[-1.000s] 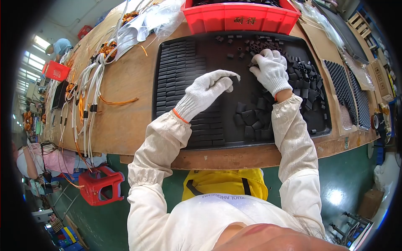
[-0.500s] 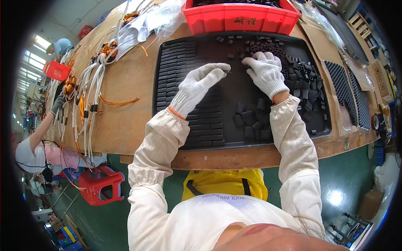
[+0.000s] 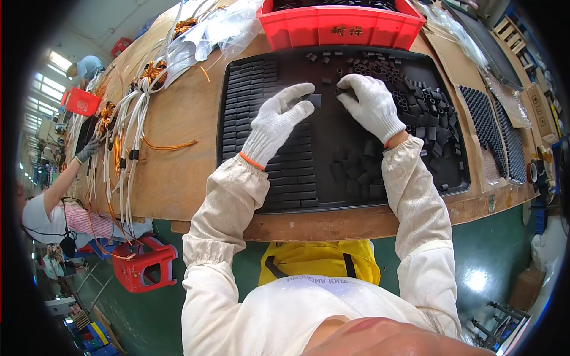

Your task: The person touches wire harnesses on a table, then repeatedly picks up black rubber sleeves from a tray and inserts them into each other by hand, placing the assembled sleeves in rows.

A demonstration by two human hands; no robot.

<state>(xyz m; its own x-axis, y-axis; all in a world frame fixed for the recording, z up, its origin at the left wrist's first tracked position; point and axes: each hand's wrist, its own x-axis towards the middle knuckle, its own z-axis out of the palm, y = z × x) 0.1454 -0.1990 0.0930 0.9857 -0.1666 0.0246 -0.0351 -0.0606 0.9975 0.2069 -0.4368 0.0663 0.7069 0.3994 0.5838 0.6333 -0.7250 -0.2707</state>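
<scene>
Worktable: its brown top is spread across the upper half of the frame, from upper left to right.
Black tray: it is laid on the worktable at the centre and right; the black pieces are contained in it.
Red bin: it is set at the top of the frame, just beyond the tray.
Rows of black pieces: they are lined up side by side along the tray's left part.
Loose black pieces: they are heaped at the tray's right.
Right hand: gloved in white, it is held above the upper middle of the tray, fingers curled, thumb and forefinger slightly parted; whether anything is pinched cannot be told.
Left hand: gloved in white, it is held over the rows, thumb and forefinger parted.
Dark flat piece: it is seen by the left fingertips, near the frame's centre; whether it is gripped cannot be told.
</scene>
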